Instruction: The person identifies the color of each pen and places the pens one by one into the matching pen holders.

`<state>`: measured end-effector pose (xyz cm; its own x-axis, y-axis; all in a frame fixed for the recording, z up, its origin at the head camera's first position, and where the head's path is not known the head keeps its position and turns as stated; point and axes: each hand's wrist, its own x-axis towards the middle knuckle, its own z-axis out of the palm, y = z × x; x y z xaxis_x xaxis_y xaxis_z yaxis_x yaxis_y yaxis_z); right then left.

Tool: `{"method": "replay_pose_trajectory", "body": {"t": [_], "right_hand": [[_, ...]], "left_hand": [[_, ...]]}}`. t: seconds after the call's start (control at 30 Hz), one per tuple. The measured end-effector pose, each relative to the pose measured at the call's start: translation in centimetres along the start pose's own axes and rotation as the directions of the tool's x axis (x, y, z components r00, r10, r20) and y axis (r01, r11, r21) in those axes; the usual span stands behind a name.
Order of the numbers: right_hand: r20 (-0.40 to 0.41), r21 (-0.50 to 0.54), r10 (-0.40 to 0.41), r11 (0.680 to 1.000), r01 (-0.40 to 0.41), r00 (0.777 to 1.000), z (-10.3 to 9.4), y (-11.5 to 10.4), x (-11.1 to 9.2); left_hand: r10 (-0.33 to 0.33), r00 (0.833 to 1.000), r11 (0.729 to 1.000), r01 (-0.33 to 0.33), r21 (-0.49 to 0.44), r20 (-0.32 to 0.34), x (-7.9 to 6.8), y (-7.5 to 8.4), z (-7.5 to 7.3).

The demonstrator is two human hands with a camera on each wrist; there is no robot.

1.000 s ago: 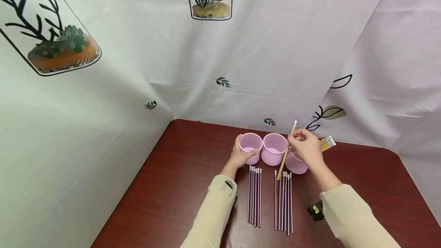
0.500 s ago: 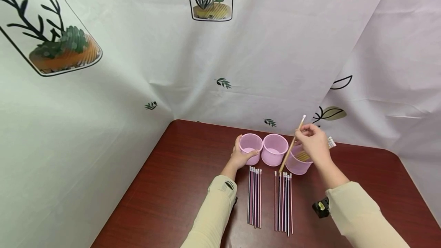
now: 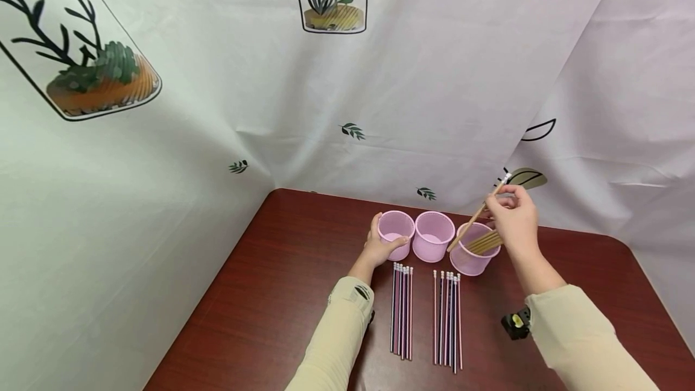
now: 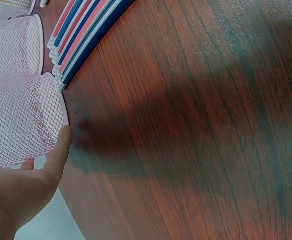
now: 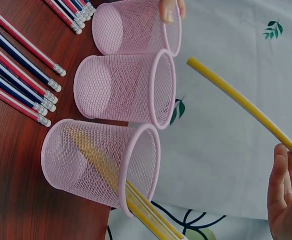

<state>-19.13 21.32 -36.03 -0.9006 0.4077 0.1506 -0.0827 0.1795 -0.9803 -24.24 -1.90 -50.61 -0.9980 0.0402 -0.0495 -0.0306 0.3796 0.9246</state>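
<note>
In the head view three pink mesh pencil cups stand in a row. My left hand [image 3: 376, 250] holds the left cup [image 3: 400, 253], its thumb on the near rim and fingers round the outer side. The middle cup [image 3: 431, 253] has nothing in it. Several yellow pencils [image 3: 483, 244] lean to the right inside the right cup [image 3: 468, 266]. Above that cup my right hand [image 3: 517, 217] pinches another yellow pencil [image 3: 476, 215], slanted, eraser end up. In the right wrist view the held pencil's lower end [image 5: 198, 64] is outside the cups.
Two groups of striped pencils, a left group [image 3: 401, 312] and a right group [image 3: 447, 321], lie on the dark red table [image 3: 260, 294] in front of the cups. A printed cloth [image 3: 380, 89] hangs behind. A small black device [image 3: 516, 324] is by the right sleeve.
My right hand has moved right and up with the yellow pencil, from in front of the cups to above the right cup. The left hand stays on the left cup.
</note>
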Motion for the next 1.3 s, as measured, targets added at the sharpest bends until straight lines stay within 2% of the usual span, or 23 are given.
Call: {"method": "replay_pose_trajectory", "body": {"t": [0.17,0.3,0.4,0.53,0.7,0.9,1.0,1.07,1.1,1.2,1.3], "right_hand": [[-0.089,-0.019,0.016,1.0,-0.017,0.996,-0.5,-0.2,0.2],[-0.152,-0.153,-0.031,0.988,0.007,0.988,-1.2,0.2,0.4],[-0.174,-0.254,-0.048,0.967,0.003,0.983,-1.8,1.0,0.5],[-0.198,-0.303,-0.024,0.952,-0.037,0.98,-2.7,2.1,0.6],[-0.218,-0.264,0.032,0.96,-0.091,0.975,-3.5,3.5,0.6],[-0.205,-0.227,0.087,0.965,-0.134,0.975,-4.1,4.7,0.2],[-0.2,-0.219,0.078,0.968,-0.122,0.977,-4.3,5.5,-0.1],[-0.193,-0.206,0.071,0.972,-0.111,0.979,-4.3,6.3,-0.2],[-0.184,-0.152,0.064,0.984,-0.092,0.981,-4.5,7.1,-0.1],[-0.177,-0.109,0.079,0.989,-0.099,0.981,-4.4,8.4,-0.3],[-0.158,-0.046,0.143,0.987,-0.152,0.977,-4.3,9.1,-0.5]], "left_hand": [[0.001,1.0,1.0,-0.001,0.006,0.001,0.0,0.0,0.0],[0.004,1.0,1.0,-0.004,0.01,0.002,0.0,0.1,0.0],[0.011,1.0,1.0,-0.011,0.011,-0.002,-0.1,0.2,-0.1],[0.014,1.0,1.0,-0.014,0.01,-0.003,-0.2,0.3,-0.1],[0.018,1.0,1.0,-0.018,0.016,-0.001,-0.2,0.4,-0.1],[0.005,1.0,1.0,-0.005,0.002,0.01,-0.1,0.3,-0.1],[0.024,1.0,1.0,-0.023,-0.011,0.009,0.1,-0.1,-0.1],[0.066,0.998,0.998,-0.066,0.003,-0.006,0.2,-0.5,0.0],[0.072,0.997,0.997,-0.072,0.004,-0.008,0.2,-0.6,0.0],[0.072,0.997,0.997,-0.072,0.0,-0.009,0.1,-0.4,-0.1],[0.033,0.999,0.999,-0.033,-0.013,0.001,-0.3,0.3,-0.2]]}}
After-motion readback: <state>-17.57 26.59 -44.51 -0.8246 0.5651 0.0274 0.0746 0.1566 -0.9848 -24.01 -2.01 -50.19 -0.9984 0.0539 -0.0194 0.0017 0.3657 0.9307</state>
